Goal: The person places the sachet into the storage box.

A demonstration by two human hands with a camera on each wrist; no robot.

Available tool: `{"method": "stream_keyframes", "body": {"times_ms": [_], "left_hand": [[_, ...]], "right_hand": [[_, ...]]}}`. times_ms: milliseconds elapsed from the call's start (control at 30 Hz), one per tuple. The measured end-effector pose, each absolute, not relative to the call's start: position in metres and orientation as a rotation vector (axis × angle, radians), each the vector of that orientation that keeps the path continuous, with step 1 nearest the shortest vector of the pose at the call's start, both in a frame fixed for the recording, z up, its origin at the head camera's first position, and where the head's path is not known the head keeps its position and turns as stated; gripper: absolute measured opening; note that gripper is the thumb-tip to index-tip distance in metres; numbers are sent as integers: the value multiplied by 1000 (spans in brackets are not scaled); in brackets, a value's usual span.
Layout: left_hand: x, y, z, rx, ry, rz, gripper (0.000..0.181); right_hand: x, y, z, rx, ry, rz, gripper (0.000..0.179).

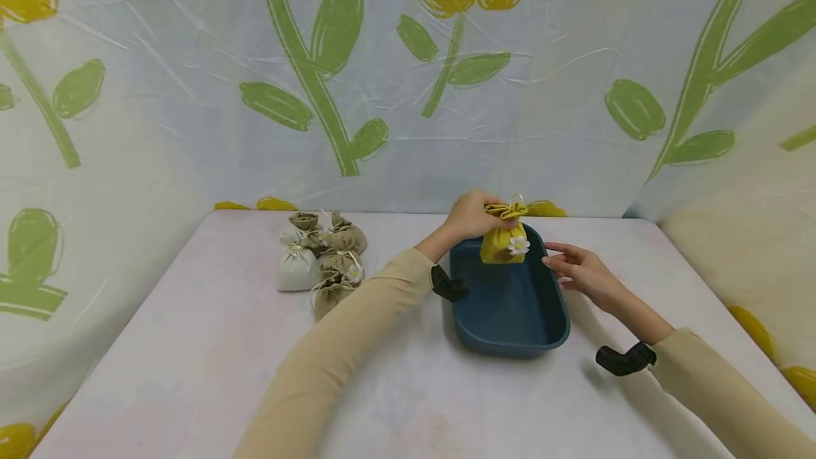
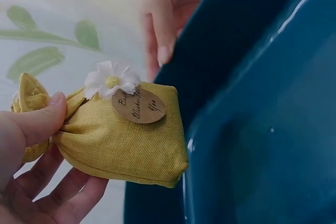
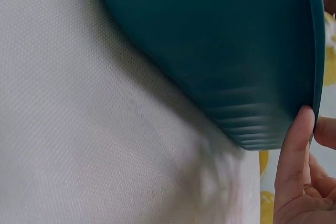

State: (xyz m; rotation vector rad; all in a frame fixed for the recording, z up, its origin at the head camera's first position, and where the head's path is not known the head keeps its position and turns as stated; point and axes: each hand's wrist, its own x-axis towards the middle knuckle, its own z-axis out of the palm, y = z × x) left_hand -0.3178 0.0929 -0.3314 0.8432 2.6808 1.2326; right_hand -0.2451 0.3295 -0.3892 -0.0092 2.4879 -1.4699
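Note:
My left hand (image 1: 474,214) pinches a yellow drawstring pouch (image 1: 503,245) by its gathered neck, thumb on one side and fingers on the other. A white fabric flower (image 2: 111,80) and an oval brown tag (image 2: 139,106) with handwriting-style print decorate the pouch. It hangs over the far part of a dark blue rectangular tub (image 1: 500,310) with rounded corners. At the tub's right rim is my right hand (image 1: 583,275). In the right wrist view its fingertips (image 3: 303,116) hold the edge, one against the outer wall and another across the rim.
Left of the tub, several small drawstring pouches stand clustered: a white pouch (image 1: 297,268) and brown ones, such as the brown pouch (image 1: 347,236) at the back. A floral cloth (image 1: 395,76) hangs behind the pale table (image 1: 191,374). Both wrists carry black devices.

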Motion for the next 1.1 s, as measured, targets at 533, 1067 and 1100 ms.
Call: {"method": "stream_keyframes", "body": {"times_ms": [533,1067,1100], "left_hand": [[-330,118,-351,731,2790,1110,36],[-329,135,-361,619,2822,1101,30],[-329,136,-362,628,2825,1071,31]], "right_hand": [[-244,328,-389,-21,2526,-1442,67],[-243,327,-389,-21,2523,-1468,65],[-243,327,-390,-23,2520,-1472,64]]}}
